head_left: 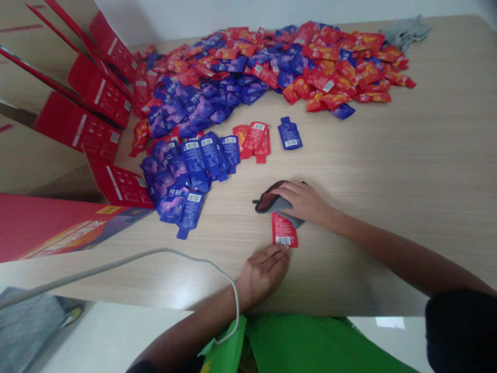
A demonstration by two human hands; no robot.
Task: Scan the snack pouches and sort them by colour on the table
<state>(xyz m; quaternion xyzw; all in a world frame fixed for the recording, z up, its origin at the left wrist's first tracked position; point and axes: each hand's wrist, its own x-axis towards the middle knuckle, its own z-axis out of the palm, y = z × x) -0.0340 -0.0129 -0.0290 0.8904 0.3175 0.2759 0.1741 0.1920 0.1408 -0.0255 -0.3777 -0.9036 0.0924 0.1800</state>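
Note:
My right hand (305,201) lies on a dark grey and red cloth (272,203), fingers curled over it and pressing it to the table. Just below it a red sachet (284,231) lies flat with its barcode side up. My left hand (264,272) rests on the table near the front edge, and its fingertips touch the bottom edge of that red sachet. A small group of red sachets (254,139) and one single blue sachet (289,134) lie further back.
A big heap of red and blue sachets (272,67) covers the far half of the wooden table (407,171). Blue sachets (186,171) fan out at left. Red flat cartons (93,109) stand at far left. A grey cable (116,264) crosses the front. A grey cloth (406,31) lies at the far right.

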